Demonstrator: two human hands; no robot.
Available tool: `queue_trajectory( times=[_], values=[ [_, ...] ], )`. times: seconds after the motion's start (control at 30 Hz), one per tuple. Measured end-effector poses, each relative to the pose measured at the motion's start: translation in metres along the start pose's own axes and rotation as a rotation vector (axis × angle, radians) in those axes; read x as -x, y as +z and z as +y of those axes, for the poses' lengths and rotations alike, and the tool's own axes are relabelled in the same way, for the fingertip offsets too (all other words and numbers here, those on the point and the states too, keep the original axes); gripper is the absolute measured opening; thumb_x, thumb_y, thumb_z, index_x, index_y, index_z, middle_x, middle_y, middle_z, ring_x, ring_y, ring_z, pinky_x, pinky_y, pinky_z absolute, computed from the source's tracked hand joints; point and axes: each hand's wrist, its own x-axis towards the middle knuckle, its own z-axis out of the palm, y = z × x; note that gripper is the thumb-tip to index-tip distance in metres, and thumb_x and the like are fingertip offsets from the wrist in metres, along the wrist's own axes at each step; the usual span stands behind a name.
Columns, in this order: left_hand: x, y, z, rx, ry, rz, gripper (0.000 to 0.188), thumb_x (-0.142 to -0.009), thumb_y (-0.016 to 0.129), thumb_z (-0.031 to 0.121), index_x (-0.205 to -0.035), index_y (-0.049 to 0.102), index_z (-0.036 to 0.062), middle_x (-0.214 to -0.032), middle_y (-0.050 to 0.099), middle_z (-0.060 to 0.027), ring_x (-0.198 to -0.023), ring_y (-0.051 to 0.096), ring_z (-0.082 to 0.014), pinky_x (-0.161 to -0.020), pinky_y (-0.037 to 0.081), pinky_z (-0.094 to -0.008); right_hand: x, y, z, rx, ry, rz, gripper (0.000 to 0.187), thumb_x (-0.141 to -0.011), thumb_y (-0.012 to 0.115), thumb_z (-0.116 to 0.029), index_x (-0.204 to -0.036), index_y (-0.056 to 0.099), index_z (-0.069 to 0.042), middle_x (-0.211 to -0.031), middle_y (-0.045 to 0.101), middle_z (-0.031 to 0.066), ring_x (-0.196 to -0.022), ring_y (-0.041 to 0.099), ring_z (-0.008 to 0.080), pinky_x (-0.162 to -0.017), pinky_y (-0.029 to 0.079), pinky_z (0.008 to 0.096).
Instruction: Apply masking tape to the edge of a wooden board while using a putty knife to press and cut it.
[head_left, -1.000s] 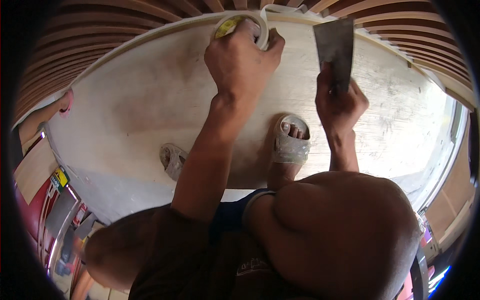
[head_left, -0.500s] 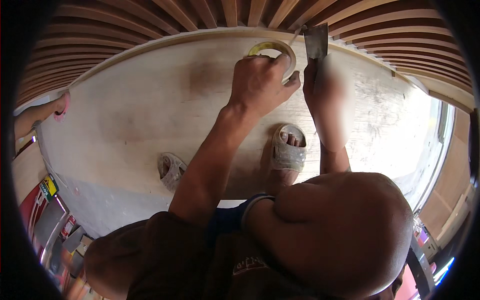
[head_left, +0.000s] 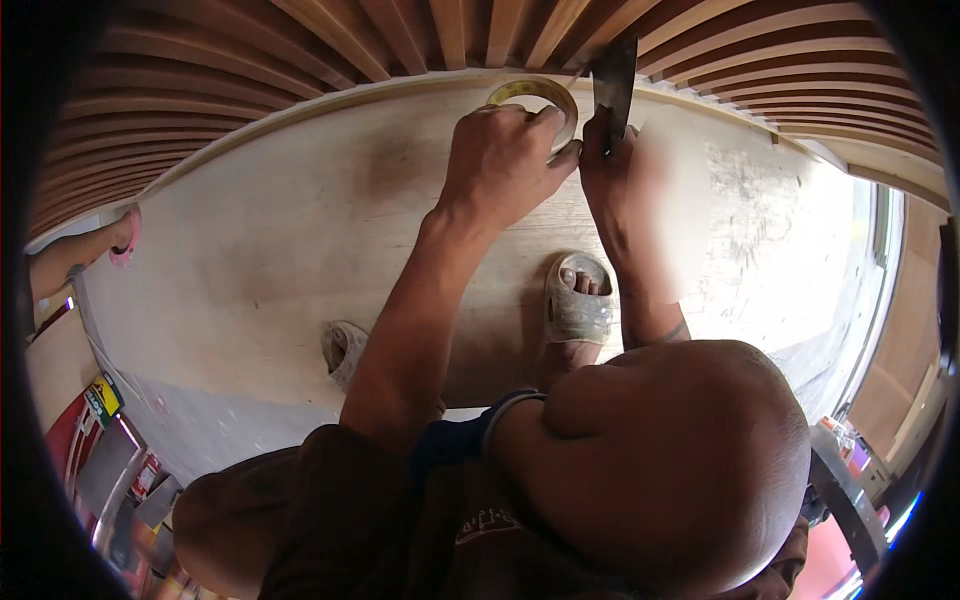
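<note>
My left hand [head_left: 500,165] is closed around a roll of tape [head_left: 569,108], with the thumb against its lower side. The yellowish inside of the ring shows above my fingers. Close beside it, my right hand [head_left: 608,185] grips a putty knife [head_left: 614,85], its dark, flat blade pointing up toward the slats. A thin pale strip, perhaps tape, runs between the roll and the blade. Blur covers the right side of my right hand. Both hands are near the far edge of a pale wooden board [head_left: 300,200].
Wooden slats [head_left: 450,35] line the far side, with a light trim strip along their foot. My feet in dusty slides [head_left: 578,312] stand on the board. Another person's foot in a pink slipper [head_left: 125,238] is at the left edge. Tools and boxes [head_left: 105,400] lie at lower left.
Both hands have shifted a little left, the right one more, so the putty knife is closer to the tape roll. The blade has turned slightly and looks narrower.
</note>
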Motion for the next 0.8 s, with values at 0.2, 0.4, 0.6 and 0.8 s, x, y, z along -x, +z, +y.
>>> queue_trajectory(
  times=[0.2,0.4,0.6,0.8],
  values=[
    [-0.004,0.002,-0.004,0.049,-0.041,0.003,0.028,-0.083,0.087,0.026,-0.1,0.075,0.0064,-0.086,0.075,-0.0171,-0.08,0.074,-0.0374,-0.072,0.059,-0.0464,0.0,-0.005,0.003,0.02,-0.043,-0.017,0.026,-0.092,0.075,-0.013,-0.069,0.065,-0.006,-0.059,0.059,0.0136,-0.048,0.057,0.038,-0.046,0.045,0.0462],
    [-0.004,0.0,-0.001,0.05,-0.043,-0.005,0.028,-0.084,0.087,0.025,-0.099,0.075,0.004,-0.092,0.076,-0.0174,-0.083,0.074,-0.0377,-0.074,0.059,-0.046,0.016,-0.042,-0.004,-0.032,0.053,-0.048,0.026,-0.093,0.077,-0.011,-0.071,0.066,-0.005,-0.058,0.057,0.0114,-0.044,0.056,0.0303,-0.044,0.042,0.0411],
    [-0.007,0.004,0.003,0.082,-0.053,-0.001,0.029,-0.083,0.087,0.025,-0.099,0.076,0.0035,-0.09,0.076,-0.0173,-0.082,0.074,-0.0379,-0.074,0.059,-0.046,0.018,-0.034,0.006,-0.068,0.009,-0.047,0.024,-0.093,0.077,-0.012,-0.073,0.067,-0.005,-0.06,0.058,0.0106,-0.044,0.055,0.0306,-0.044,0.042,0.041],
    [-0.005,0.004,0.006,0.074,-0.046,-0.014,0.029,-0.083,0.087,0.025,-0.098,0.076,0.0027,-0.088,0.076,-0.0176,-0.081,0.074,-0.0379,-0.074,0.059,-0.0459,0.005,-0.029,0.021,-0.02,0.013,-0.121,0.024,-0.095,0.077,-0.017,-0.077,0.068,-0.005,-0.066,0.061,0.0128,-0.052,0.06,0.0362,-0.048,0.046,0.0438]
  ],
)
